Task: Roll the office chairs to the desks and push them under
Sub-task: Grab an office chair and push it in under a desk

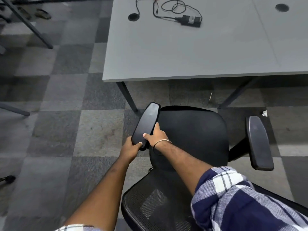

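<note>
A black office chair (191, 130) stands in front of the grey desk (175, 50), its seat just short of the desk's front edge and its mesh back nearest me. Both hands hold the chair's left armrest (146, 120), which is angled outward. My left hand (132, 147) grips the armrest's near end, thumb on top. My right hand (155, 135) grips its inner edge a little farther along, thumb on the pad. The right armrest (259, 140) is free.
A black power adapter (190, 20) with coiled cables lies on the desk near two cable holes. Desk legs (128, 95) stand left and right of the seat. Another desk's legs (28, 25) and sandals are at the far left. Checkered carpet covers the floor.
</note>
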`<move>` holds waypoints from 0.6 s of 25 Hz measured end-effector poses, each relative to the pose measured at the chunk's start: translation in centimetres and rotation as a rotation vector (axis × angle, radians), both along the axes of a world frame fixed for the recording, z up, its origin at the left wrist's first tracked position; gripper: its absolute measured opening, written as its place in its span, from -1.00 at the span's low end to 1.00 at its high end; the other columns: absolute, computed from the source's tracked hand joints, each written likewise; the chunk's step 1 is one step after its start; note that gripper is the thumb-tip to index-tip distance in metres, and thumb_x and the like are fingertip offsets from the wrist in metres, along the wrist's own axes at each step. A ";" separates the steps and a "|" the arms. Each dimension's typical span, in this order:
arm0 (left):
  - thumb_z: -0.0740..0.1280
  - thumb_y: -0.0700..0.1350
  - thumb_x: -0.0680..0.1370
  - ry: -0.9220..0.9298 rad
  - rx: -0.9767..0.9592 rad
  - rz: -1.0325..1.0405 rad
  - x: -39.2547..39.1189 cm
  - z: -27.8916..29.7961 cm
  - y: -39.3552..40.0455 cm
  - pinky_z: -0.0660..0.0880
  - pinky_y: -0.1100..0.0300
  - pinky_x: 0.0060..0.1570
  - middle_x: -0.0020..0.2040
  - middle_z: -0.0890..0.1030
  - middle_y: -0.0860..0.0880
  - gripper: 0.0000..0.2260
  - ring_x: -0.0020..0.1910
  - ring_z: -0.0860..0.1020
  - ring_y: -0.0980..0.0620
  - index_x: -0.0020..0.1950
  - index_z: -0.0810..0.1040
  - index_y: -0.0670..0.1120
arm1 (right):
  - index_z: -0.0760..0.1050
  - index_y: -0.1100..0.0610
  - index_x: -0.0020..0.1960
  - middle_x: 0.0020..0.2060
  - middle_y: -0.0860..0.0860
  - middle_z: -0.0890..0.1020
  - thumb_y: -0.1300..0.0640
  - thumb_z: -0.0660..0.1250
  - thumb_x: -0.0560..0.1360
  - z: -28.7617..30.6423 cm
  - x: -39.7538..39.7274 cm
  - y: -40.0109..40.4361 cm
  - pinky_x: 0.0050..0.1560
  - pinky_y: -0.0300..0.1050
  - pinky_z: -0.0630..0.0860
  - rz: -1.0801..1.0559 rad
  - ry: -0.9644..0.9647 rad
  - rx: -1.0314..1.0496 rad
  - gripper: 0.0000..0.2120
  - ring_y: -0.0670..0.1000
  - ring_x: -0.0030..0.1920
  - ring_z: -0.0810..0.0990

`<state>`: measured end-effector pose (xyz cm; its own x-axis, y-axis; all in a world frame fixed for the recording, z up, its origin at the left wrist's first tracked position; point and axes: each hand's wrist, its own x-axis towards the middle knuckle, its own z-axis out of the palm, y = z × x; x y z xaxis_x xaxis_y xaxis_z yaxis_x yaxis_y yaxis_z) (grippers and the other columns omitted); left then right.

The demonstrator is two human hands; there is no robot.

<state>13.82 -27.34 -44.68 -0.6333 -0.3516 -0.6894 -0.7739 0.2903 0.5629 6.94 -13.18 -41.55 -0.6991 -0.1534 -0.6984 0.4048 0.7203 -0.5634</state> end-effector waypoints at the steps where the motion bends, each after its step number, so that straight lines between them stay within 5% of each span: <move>1: 0.44 -0.11 0.61 0.012 -0.017 -0.007 -0.2 -0.1 -0.2 0.52 -0.04 0.27 0.29 0.63 -0.15 -0.59 0.25 0.59 -0.16 0.43 0.48 -0.16 | -0.03 0.13 0.66 0.41 0.21 0.50 -0.13 0.39 0.58 -0.1 -0.3 -0.5 0.30 0.11 0.50 -0.014 0.005 0.043 -0.12 0.27 0.37 0.51; 5: 0.50 -0.03 0.57 -0.006 -0.076 -0.160 -0.1 -0.6 -0.9 0.46 0.04 -0.15 -0.09 0.66 -0.22 -0.76 -0.03 0.64 -0.24 0.03 0.62 -0.20 | -0.22 0.05 0.68 0.40 0.21 0.49 -0.10 0.45 0.56 -0.8 0.3 -2.1 0.28 0.12 0.48 -0.001 0.049 0.169 0.02 0.27 0.37 0.51; 7: 0.50 -0.08 0.58 -0.038 -0.006 -0.164 1.0 -0.8 0.5 0.55 -0.02 -0.08 -0.20 0.63 -0.22 -0.77 -0.08 0.65 -0.27 -0.13 0.54 -0.17 | -0.26 -0.02 0.68 0.40 0.20 0.47 -0.10 0.48 0.53 -1.2 0.5 -2.2 0.33 0.14 0.47 0.011 0.063 0.177 0.07 0.27 0.38 0.49; 10: 0.43 -0.28 0.61 -0.006 0.204 0.029 1.8 -1.2 1.8 0.60 -0.24 0.18 -0.04 0.67 -0.30 -0.89 0.06 0.68 -0.31 0.04 0.57 -0.32 | -0.26 -0.01 0.68 0.40 0.20 0.49 -0.13 0.49 0.52 -1.7 0.4 -1.9 0.35 0.15 0.48 0.047 0.055 0.174 0.09 0.28 0.37 0.50; 15: 0.41 -0.23 0.63 -0.025 0.188 -0.027 1.3 -0.7 1.1 0.62 -0.02 0.04 -0.14 0.69 -0.12 -0.89 -0.16 0.68 -0.04 -0.09 0.57 -0.14 | -0.21 0.05 0.68 0.39 0.23 0.50 -0.15 0.43 0.56 -1.7 1.4 -2.1 0.31 0.12 0.46 0.022 0.042 0.182 0.01 0.29 0.37 0.51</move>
<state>15.08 -26.27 -45.41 -0.6224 -0.1981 -0.7572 -0.7818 0.2030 0.5895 8.30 -15.25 -43.27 -0.7264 -0.0427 -0.6860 0.3663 0.8205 -0.4389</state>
